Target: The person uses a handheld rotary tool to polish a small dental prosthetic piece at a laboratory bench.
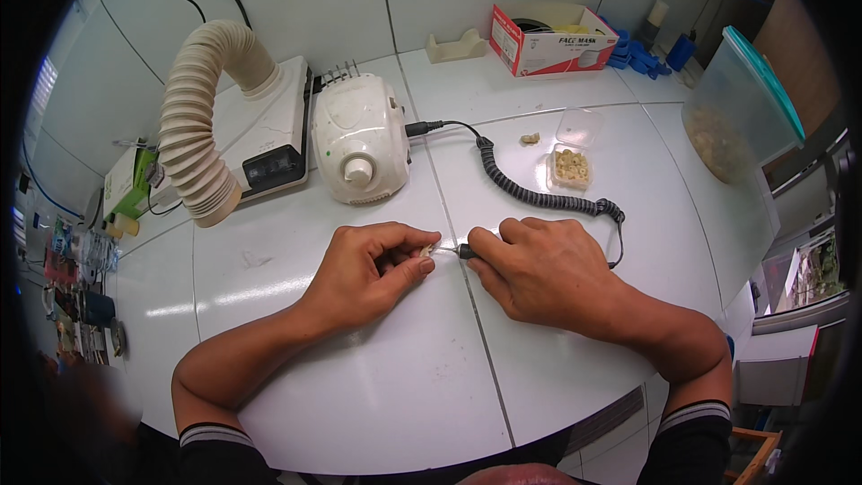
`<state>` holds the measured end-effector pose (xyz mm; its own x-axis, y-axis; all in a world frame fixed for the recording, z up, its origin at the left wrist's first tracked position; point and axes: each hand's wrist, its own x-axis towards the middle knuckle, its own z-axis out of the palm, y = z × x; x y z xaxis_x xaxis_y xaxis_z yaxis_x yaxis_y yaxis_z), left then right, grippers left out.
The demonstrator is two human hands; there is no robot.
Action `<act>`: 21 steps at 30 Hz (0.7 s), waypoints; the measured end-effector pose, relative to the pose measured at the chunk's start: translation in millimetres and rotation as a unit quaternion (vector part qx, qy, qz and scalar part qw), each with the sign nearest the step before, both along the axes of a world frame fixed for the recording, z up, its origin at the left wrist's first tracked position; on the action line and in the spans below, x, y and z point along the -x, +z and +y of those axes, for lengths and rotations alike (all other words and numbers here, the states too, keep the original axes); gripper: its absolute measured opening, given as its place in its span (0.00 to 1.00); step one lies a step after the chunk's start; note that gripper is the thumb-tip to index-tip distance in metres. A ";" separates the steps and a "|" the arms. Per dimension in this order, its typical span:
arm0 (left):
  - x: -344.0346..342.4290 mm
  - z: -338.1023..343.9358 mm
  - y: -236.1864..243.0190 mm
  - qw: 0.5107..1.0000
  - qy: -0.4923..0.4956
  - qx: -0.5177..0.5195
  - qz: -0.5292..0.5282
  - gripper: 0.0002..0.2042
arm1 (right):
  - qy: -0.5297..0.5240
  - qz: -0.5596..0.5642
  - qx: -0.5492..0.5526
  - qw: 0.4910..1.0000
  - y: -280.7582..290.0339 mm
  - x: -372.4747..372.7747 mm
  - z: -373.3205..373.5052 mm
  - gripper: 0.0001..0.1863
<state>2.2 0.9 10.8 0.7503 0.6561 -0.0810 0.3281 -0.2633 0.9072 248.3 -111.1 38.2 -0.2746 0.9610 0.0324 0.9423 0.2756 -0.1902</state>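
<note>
My left hand (373, 262) pinches a small cream-coloured piece (426, 251) between thumb and fingertips; its exact kind is too small to make out. Wrapped in my right hand (548, 268) is a rotary handpiece (465, 251), its black nose pointing left. The thin metal bit (446, 249) reaches to the piece, and seems to touch it. A coiled black cord (530, 196) runs from the handpiece to a white control unit (359, 139) with a round knob. Beyond my right hand, a small clear box (570, 168) holds several similar cream pieces, and one loose piece (530, 139) lies beside it.
A ribbed beige suction hose (193, 117) arches over a white box-shaped machine (292, 126) at the far left. Along the wall stand a beige holder (455, 47) and a red-and-white cardboard box (548, 54). A clear tub with a teal lid (763, 81) sits at right.
</note>
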 end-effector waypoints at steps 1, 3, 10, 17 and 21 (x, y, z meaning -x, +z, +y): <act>0.3 -0.2 -0.7 1.000 -0.002 -0.003 -0.001 0.15 | 0.000 0.000 0.002 1.000 -0.3 0.2 -0.5 0.14; 0.5 -1.4 -0.7 1.000 -0.001 -0.004 0.000 0.15 | -0.001 0.001 0.005 1.000 -0.6 0.7 -1.5 0.14; 0.2 -0.7 0.3 1.000 -0.002 -0.013 0.000 0.15 | -0.002 -0.001 0.007 1.000 -0.7 -0.9 -0.4 0.14; 1.3 0.6 -2.1 1.000 -0.005 -0.011 0.001 0.15 | -0.002 -0.001 0.020 1.000 0.9 -1.2 0.2 0.14; 1.0 -0.5 0.7 1.000 -0.006 -0.011 0.005 0.15 | 0.003 0.001 0.007 1.000 -0.5 -2.4 0.0 0.14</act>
<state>1.2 0.4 11.5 0.7572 0.6491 -0.0735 0.3340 -0.2879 0.8975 250.7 -111.2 37.7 -0.2810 0.9595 0.0202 0.9400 0.2794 -0.1958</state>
